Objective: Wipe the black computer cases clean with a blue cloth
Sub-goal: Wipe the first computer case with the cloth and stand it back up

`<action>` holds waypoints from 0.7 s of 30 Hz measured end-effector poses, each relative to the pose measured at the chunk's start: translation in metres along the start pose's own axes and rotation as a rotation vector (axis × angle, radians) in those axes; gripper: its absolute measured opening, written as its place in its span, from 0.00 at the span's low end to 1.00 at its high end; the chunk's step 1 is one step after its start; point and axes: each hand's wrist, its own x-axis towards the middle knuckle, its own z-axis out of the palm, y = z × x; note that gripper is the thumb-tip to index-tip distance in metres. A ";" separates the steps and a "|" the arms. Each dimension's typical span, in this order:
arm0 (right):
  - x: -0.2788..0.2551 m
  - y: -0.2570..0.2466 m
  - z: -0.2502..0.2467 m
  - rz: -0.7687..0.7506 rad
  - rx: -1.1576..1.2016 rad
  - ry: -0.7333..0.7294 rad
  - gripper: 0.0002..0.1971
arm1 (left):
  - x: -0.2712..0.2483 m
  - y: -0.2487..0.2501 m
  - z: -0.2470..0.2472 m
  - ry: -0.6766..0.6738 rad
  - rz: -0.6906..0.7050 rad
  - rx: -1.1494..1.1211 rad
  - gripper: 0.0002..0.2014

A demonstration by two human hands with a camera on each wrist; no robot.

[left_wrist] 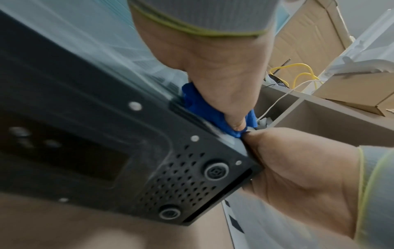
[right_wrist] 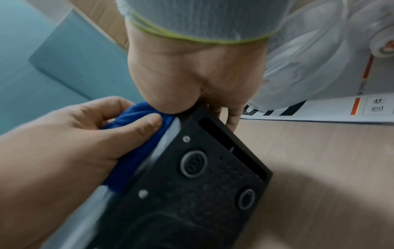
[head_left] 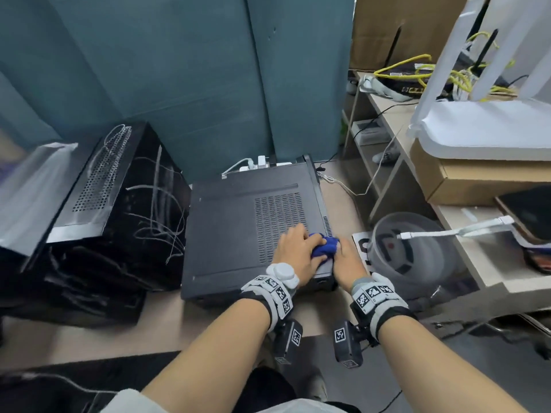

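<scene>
Head view: left hand [head_left: 293,250] grips blue cloth [head_left: 325,247] on flat case [head_left: 238,234]; right hand [head_left: 348,260] clamps its corner (steadying). Next: sweep leftward.

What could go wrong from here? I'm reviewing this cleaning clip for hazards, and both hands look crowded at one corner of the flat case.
1. The blue cloth is bunched under the left hand over the vent slots; lint or dust may get pushed in.
2. The right hand curls over the flat case's edge; a hard stroke might pinch or scrape its fingers.
3. Plugs sit behind the case; shoving it could strain them.
</scene>
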 end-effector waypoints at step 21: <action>0.000 0.012 0.002 -0.122 -0.025 0.035 0.20 | -0.084 -0.061 -0.028 0.274 -0.791 0.203 0.14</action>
